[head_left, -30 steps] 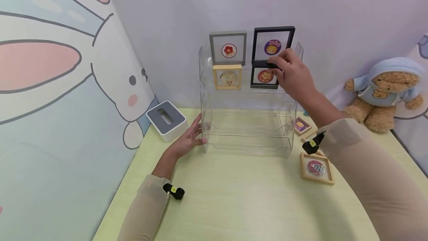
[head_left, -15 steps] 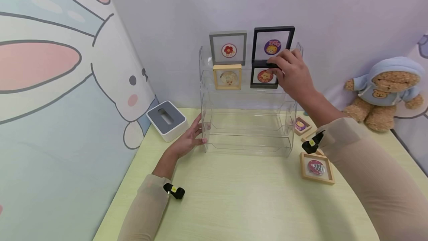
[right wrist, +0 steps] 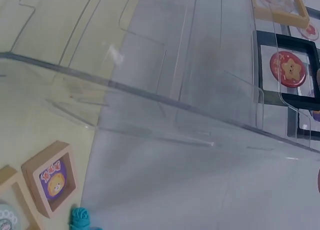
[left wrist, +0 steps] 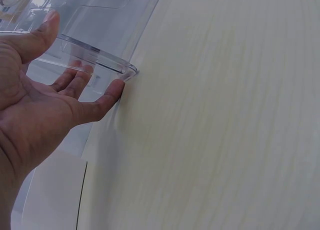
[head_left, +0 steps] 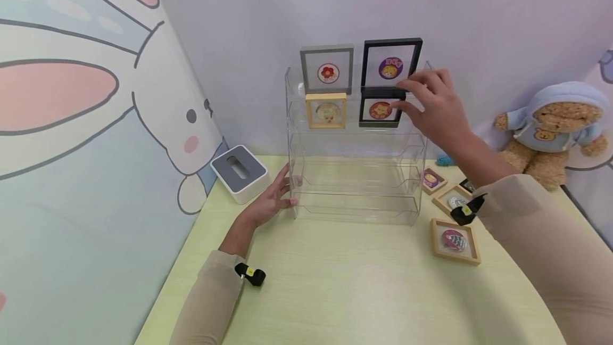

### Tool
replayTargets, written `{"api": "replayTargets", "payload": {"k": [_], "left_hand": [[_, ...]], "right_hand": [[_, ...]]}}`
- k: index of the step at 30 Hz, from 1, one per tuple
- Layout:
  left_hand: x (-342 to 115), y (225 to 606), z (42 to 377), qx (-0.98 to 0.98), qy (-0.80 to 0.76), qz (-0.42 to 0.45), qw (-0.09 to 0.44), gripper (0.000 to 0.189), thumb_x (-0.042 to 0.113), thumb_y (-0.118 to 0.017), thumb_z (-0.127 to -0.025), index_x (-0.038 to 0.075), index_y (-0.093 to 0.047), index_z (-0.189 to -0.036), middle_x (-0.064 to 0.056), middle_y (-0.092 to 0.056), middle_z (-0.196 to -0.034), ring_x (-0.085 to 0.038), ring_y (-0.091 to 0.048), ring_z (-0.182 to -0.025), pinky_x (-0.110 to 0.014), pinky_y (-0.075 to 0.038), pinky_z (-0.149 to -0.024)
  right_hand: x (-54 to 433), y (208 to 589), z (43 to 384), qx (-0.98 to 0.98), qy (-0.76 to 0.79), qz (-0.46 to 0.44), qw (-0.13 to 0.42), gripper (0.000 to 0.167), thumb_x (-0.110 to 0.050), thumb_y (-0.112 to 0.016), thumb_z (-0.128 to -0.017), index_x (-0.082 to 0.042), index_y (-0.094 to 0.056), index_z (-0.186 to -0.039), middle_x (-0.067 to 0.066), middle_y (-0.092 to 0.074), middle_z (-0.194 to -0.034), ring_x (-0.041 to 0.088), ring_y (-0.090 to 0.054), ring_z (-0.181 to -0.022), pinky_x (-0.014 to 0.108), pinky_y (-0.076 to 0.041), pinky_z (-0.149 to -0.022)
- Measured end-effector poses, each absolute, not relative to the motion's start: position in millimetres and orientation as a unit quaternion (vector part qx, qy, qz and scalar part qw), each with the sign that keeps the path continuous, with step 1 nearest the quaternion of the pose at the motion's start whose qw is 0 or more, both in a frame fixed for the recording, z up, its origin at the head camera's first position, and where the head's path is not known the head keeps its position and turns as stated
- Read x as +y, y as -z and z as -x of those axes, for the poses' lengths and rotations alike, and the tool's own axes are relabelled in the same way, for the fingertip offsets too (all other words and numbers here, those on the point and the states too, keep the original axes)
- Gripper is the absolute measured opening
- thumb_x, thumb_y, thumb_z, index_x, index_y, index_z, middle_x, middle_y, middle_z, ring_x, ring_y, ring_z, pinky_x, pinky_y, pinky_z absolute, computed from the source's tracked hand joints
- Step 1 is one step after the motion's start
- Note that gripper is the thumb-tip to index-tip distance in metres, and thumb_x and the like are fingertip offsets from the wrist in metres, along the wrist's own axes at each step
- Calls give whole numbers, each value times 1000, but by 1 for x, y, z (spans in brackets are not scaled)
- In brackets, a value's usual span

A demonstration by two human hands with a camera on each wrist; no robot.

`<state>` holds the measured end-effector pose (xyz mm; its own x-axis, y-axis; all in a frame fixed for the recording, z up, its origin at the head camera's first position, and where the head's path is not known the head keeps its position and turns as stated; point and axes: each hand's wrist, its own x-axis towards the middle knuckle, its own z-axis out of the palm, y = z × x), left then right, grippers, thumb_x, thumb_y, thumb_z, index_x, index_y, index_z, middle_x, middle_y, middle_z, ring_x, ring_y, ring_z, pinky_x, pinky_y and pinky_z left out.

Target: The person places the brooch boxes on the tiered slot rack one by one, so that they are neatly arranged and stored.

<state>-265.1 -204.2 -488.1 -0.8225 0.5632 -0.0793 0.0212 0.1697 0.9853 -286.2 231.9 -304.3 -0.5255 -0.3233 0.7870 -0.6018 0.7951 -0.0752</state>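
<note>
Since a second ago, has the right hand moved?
Yes. The right hand has drawn back rightward off the small black frame, which stays on the clear rack.

Beige long sleeves [head_left: 531, 228], bare hands, black wrist cameras [head_left: 253, 274] with yellow markings

frames [head_left: 353, 85] in rack [head_left: 355, 174], table [head_left: 354, 286] beneath
</note>
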Motion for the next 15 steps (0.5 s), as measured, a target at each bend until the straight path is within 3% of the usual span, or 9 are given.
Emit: {"api": "replayTargets", "payload": {"k": [5,11,15], "left_hand": [[-203,488,266,738,-608,-203,213,113,1,-70,-104,44,4,-177,-18,-23,-181,-41,-16,-172,-68,-26,-134],[-203,488,265,739,-607,-205,209,112,1,-70,-103,47,2,-177,-18,-26,-179,-41,-17,-172,-69,-26,-133],[-203,489,264,738,-608,-204,211,112,0,-69,-104,46,2,-177,-18,-25,-180,-41,-16,-172,-69,-27,-132]], "right_hand": [[254,306,266,-857,-157,-256,420,44,-26,-84,-99,-3,-75,-135,25,-66,-132,44,-52,-121,45,-45,-87],[294,326,245,-877,-164,-220,395,46,-13,-86,-96,-2,-72,-138,28,-63,-133,47,-50,-122,52,-41,-86],[325,351,233,-886,-190,-199,372,48,-37,-73,-108,-1,-71,-138,31,-61,-133,51,-51,-122,61,-40,-90]]}}
